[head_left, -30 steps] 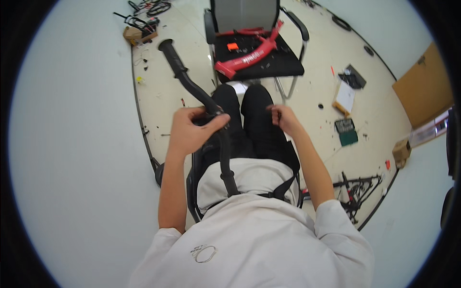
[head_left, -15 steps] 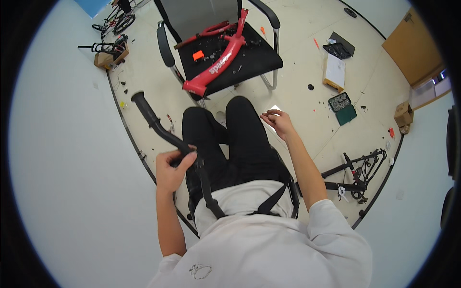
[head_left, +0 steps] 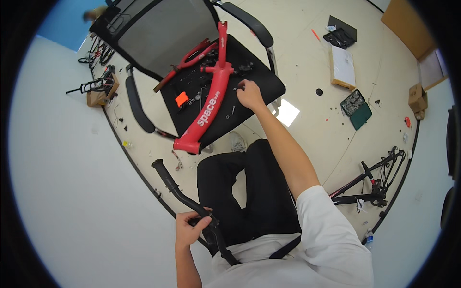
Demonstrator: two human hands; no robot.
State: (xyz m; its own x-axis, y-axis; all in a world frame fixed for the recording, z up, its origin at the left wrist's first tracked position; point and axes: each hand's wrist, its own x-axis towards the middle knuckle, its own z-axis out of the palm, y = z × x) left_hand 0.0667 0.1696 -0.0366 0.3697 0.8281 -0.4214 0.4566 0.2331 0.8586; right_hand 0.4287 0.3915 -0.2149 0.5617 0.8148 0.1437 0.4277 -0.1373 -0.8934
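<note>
A black bicycle handlebar [head_left: 186,200] with a ribbed grip slants across my lap at the left. My left hand [head_left: 189,228] is closed around its middle, with the thumb on top. On the black chair seat [head_left: 266,89] in front of me lies a red bicycle frame [head_left: 216,91]. My right hand [head_left: 249,96] is over the seat, just right of the frame tube. Its fingers are bent and pinched together at the seat surface; what they hold, if anything, is too small to make out. Small bolts [head_left: 233,111] and washers are close by.
An orange piece [head_left: 181,99] and a red forked part [head_left: 194,60] lie left of the frame tube. The chair's armrests [head_left: 139,103] flank the seat. On the floor to the right are a green case [head_left: 360,116], a white-topped box [head_left: 342,67] and a dark bicycle frame [head_left: 372,196].
My right hand has moved forward from beside my knee to the chair seat. The view has shifted, and the chair appears closer. My left hand still grips the handlebar.
</note>
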